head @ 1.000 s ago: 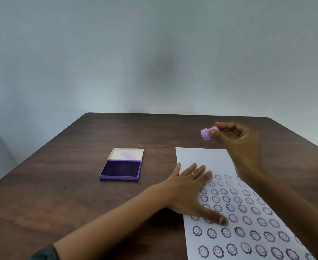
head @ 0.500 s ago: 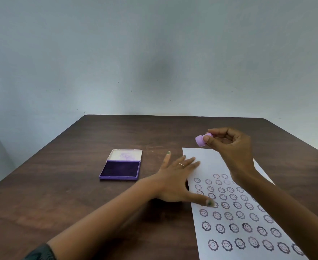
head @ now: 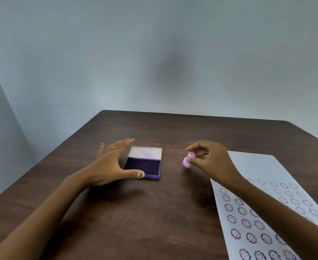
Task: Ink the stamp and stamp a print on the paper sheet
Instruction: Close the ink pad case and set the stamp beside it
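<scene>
The right hand (head: 209,162) pinched the stamp (head: 187,162) above the desk (head: 154,212); the left hand (head: 111,164), fingers spread, flanked the ink pad (head: 143,166).

A thin ring is worn on the left hand (head: 110,164), its thumbnail painted green; both forearms are bare.

Just a dark brown wood-grain table (head: 173,132) pushed up near a plain pale blue-grey wall (head: 154,53) with a soft shadowy smudge.
</scene>
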The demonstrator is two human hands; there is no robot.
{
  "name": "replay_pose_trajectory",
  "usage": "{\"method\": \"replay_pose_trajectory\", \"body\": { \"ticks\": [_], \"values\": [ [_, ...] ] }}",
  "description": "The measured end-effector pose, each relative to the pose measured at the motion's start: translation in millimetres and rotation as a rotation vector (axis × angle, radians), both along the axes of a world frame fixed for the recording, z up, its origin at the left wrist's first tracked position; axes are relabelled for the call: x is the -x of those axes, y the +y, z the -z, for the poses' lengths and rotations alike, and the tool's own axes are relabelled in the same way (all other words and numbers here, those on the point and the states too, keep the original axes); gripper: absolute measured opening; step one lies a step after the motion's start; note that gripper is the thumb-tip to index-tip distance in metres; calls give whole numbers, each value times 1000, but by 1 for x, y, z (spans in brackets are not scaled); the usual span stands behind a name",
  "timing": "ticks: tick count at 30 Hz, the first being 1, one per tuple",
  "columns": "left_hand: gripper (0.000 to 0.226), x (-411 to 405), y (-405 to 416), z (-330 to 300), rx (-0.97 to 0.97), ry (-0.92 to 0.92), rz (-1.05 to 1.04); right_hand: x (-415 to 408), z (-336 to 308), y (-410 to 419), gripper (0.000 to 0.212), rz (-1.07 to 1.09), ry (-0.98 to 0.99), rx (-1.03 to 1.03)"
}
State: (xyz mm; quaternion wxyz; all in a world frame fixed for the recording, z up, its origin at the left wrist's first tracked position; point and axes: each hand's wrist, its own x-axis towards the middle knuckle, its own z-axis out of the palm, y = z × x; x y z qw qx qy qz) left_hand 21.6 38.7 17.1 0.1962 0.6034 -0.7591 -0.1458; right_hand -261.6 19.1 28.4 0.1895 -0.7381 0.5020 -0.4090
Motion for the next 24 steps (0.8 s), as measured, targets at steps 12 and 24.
{"method": "replay_pose_trajectory", "body": {
  "ticks": [12,24],
  "values": [
    [124,-15,-2,5,-203,-121,26,-2,-1,-8,41,-114,266,-96],
    [105,-11,-5,7,-178,-103,49,-51,-32,-39,15,-268,368,-85]
  ]
}}
